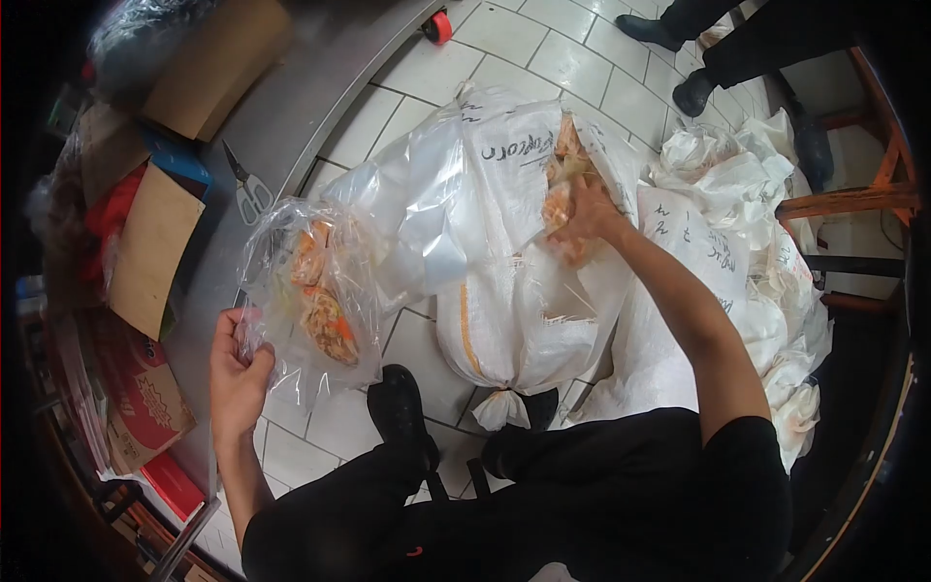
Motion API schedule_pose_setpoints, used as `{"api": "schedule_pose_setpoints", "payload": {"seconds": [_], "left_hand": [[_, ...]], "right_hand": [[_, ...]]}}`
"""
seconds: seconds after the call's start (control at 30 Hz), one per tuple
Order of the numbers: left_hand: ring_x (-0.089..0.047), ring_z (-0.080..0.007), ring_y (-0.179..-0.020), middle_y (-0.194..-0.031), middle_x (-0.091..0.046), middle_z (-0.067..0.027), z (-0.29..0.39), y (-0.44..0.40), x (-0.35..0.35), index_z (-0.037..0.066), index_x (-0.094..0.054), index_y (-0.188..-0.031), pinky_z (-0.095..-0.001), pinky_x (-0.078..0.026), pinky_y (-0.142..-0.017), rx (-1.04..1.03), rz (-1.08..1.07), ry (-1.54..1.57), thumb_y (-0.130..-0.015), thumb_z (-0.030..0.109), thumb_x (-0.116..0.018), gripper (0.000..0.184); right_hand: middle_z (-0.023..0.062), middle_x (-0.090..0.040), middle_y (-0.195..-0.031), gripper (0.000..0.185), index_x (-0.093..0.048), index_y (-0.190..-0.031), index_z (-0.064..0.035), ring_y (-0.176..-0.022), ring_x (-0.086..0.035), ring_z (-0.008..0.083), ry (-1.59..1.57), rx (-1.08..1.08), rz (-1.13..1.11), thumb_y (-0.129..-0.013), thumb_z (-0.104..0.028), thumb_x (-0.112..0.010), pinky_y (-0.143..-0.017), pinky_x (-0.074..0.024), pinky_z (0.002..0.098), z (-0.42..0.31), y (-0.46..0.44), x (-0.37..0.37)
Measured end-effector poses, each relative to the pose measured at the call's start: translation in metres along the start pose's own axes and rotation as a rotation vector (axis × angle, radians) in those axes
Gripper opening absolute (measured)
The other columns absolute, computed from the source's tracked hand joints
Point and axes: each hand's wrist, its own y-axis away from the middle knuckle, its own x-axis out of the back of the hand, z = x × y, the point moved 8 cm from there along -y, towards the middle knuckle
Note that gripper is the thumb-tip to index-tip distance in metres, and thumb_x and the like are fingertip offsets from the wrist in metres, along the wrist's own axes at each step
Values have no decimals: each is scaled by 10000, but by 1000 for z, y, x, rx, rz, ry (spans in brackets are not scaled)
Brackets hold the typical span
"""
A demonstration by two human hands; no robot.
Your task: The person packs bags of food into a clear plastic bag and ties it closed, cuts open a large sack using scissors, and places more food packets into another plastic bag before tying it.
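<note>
My left hand (242, 364) pinches the edge of a clear plastic bag (373, 281). Inside that bag lie a few orange-and-clear snack packets (328, 325), their contents pale brown. A large white woven sack (485, 233), marked "Popcorn" in black, stands in front of me with a slit in its side. Similar snack packets (567, 145) show through the slit. At the opening, my right hand (590, 209) rests on the packets with its fingers spread; its fingertips are partly hidden among them. Clear plastic sheeting (427, 194) lies over the sack's left part.
Scissors (250, 194) lie on a metal table (291, 126) at the left, beside cardboard boxes (155, 252). More white sacks (689, 281) crowd the right, near an orange wooden frame (853, 199). Another person's shoes (693, 92) stand on the tiled floor (514, 39).
</note>
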Motion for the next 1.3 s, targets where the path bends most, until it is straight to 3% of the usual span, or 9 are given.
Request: {"api": "schedule_pose_setpoints", "payload": {"seconds": [0.17,0.37,0.47,0.57,0.8,0.9,1.0,1.13,1.3], "left_hand": [[-498,-52,-676,-917,-586,-18,-3,2,8,25,-477,-1206,-211,-400,-589,-54,14,28,-847,-69,-468,371],[-557,-104,-704,-818,-588,-44,-9,20,24,38,-504,-1232,-266,-501,-601,64,84,144,-870,-12,-454,369],[-587,-119,-719,-836,-605,-54,-14,29,33,38,-498,-1236,-274,-520,-602,75,115,215,-880,-1,-446,361],[-584,-114,-722,-847,-602,-59,-26,33,41,45,-495,-1240,-278,-526,-593,67,144,255,-882,9,-444,363],[-573,-94,-704,-844,-592,-34,-19,36,33,63,-496,-1238,-271,-527,-587,40,164,257,-890,12,-448,355],[-541,-83,-663,-828,-603,-39,-18,44,37,12,-476,-1249,-240,-465,-564,14,145,102,-920,18,-460,330],[-542,-80,-672,-808,-596,-37,-10,52,54,1,-512,-1226,-234,-459,-573,33,238,-358,-933,48,-482,298],[-544,-86,-675,-783,-584,-45,-1,52,67,-15,-540,-1199,-236,-459,-568,-82,288,-752,-936,56,-500,275],[-605,-138,-718,-933,-626,-72,-18,52,56,64,-443,-1304,-278,-526,-595,-87,250,219,-919,24,-498,391]], "right_hand": [[338,-296,-1387,1186,-269,-1338,97,-1240,-475,418,158,-128,-158,-487,-428,-907,-1014,-455,418,-20,48,-27],[284,-502,-1207,1013,-378,-1211,75,-1117,-568,397,-138,-110,-271,-513,-466,-875,-918,-483,438,-44,75,-22],[238,-598,-999,818,-415,-1143,23,-947,-624,415,-197,-219,87,-593,-396,-852,-831,-502,442,-27,65,20],[111,-599,-764,386,-478,-967,14,-658,-586,175,-238,-155,543,-783,-172,-762,-575,-485,308,-24,42,128],[181,-611,-1095,652,-524,-1191,39,-1122,-583,273,-345,-69,-87,-791,-424,-746,-988,-452,386,-26,-1,5],[225,-585,-1177,784,-478,-1261,58,-1144,-565,304,-489,-122,-233,-754,-459,-778,-1015,-434,383,-24,16,-28],[233,-565,-1283,996,-345,-1396,84,-1113,-601,358,-27,-29,-148,-715,-518,-754,-974,-476,408,-63,43,-2],[240,-642,-1080,640,-579,-1131,61,-1003,-624,395,96,-62,-320,-766,-446,-719,-887,-500,437,-60,45,-20],[265,-663,-866,388,-668,-857,44,-824,-631,432,107,256,-123,-818,-339,-625,-755,-500,481,-51,18,15]]}}
